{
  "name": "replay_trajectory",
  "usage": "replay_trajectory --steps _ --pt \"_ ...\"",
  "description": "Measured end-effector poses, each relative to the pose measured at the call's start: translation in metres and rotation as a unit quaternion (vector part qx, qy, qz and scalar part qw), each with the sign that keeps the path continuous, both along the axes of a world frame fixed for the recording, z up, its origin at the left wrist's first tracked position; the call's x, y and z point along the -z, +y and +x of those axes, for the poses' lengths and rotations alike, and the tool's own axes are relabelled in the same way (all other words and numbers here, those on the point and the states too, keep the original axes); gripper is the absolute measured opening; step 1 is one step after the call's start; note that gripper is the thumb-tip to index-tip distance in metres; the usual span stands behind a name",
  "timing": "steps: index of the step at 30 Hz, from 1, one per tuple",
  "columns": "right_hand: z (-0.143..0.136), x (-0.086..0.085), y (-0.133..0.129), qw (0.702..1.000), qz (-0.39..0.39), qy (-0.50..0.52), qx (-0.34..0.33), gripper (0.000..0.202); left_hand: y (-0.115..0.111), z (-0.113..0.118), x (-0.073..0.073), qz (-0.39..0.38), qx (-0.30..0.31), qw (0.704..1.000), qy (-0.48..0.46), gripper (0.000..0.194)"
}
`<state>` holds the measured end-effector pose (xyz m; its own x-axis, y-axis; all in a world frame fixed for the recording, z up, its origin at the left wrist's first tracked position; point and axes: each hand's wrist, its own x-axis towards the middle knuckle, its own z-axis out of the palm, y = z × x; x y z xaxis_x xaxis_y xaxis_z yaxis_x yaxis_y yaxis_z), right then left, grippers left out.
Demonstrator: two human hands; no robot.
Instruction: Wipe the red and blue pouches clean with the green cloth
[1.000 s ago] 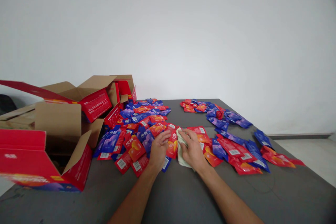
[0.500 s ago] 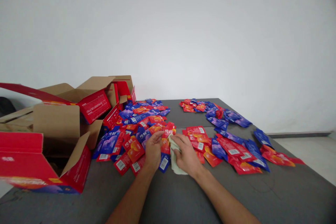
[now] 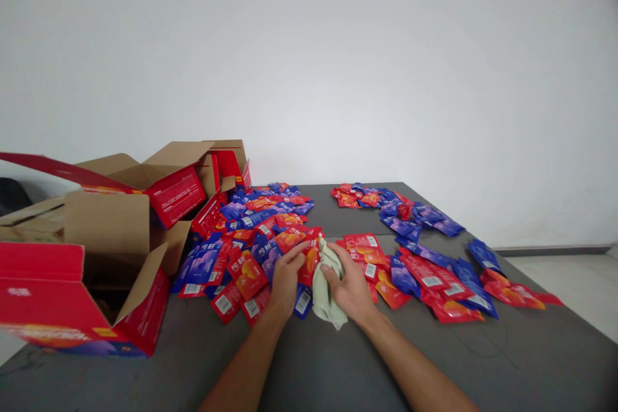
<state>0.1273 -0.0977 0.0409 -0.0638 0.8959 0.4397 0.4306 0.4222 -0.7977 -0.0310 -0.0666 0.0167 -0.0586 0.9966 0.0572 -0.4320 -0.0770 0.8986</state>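
Observation:
Between my two hands is a red packet (image 3: 310,261) with an orange fruit print, upright and facing me. My left hand (image 3: 286,278) grips its left edge between thumb and fingers. My right hand (image 3: 348,283) is closed on a pale green cloth (image 3: 322,293), which lies against the packet's right side and hangs down toward the tabletop. The fingertips behind the cloth are hidden. A blue packet (image 3: 303,301) with a barcode lies just below, and red packets (image 3: 247,273) spread out left of my left hand.
Open red cardboard boxes (image 3: 176,196) stand at the left, the nearest one (image 3: 43,277) by the table's front left. Red and blue packets (image 3: 434,280) lie scattered on the dark table (image 3: 531,360) at the right, with another heap (image 3: 369,198) farther back.
The cloth has shifted slightly and now hangs bunched in front of my right hand's fingers. My left hand has moved a little to the right, still at the packet's edge.

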Motion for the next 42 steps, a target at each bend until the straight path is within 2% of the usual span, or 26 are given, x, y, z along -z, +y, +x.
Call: replay_trajectory --steps 3,7,10,12,15,19,23,26,30,34,37,39,42 --pt "-0.002 0.000 -0.002 0.999 0.017 -0.014 -0.026 0.047 -0.002 0.010 0.000 0.001 0.054 0.997 -0.048 0.039" --pt "-0.005 0.005 -0.004 0.992 0.076 -0.072 -0.074 0.055 -0.004 0.019 -0.002 -0.047 0.077 0.983 -0.160 0.032" --pt "-0.005 0.006 -0.004 0.977 0.124 -0.130 -0.117 0.063 -0.004 0.016 -0.009 -0.090 0.100 0.965 -0.224 0.027" --pt "-0.005 0.007 -0.004 0.973 0.134 -0.151 -0.112 0.065 -0.005 0.011 -0.013 -0.088 0.091 0.962 -0.241 0.020" --pt "-0.002 0.007 -0.001 0.976 0.138 -0.152 -0.069 0.065 -0.006 0.006 -0.015 -0.057 0.077 0.966 -0.241 0.021" --pt "0.005 0.008 0.007 0.977 0.147 -0.153 0.000 0.063 -0.007 0.006 -0.008 -0.042 0.143 0.968 -0.204 0.033" --pt "0.012 0.003 0.009 0.974 0.143 -0.172 0.042 0.063 -0.006 0.010 -0.001 -0.048 0.166 0.968 -0.181 0.041" --pt "0.009 -0.001 0.005 0.969 0.144 -0.197 0.027 0.064 -0.007 0.012 -0.002 -0.041 0.169 0.966 -0.190 0.041" --pt "-0.003 -0.007 -0.006 0.964 0.139 -0.224 -0.046 0.066 -0.007 0.010 -0.005 -0.035 0.160 0.970 -0.181 0.042" --pt "-0.013 -0.014 -0.016 0.954 0.115 -0.247 -0.129 0.069 -0.006 0.003 -0.006 -0.032 0.078 0.993 -0.087 0.050" --pt "-0.014 -0.014 -0.019 0.950 0.098 -0.254 -0.155 0.071 -0.003 -0.004 -0.010 0.037 0.005 0.995 0.091 0.045" --pt "-0.011 -0.012 -0.017 0.955 0.088 -0.251 -0.134 0.070 -0.002 -0.008 -0.013 0.098 -0.031 0.965 0.243 0.041" --pt "0.000 -0.007 -0.007 0.966 0.061 -0.249 -0.041 0.064 0.000 -0.016 -0.015 0.168 -0.104 0.873 0.446 0.040"
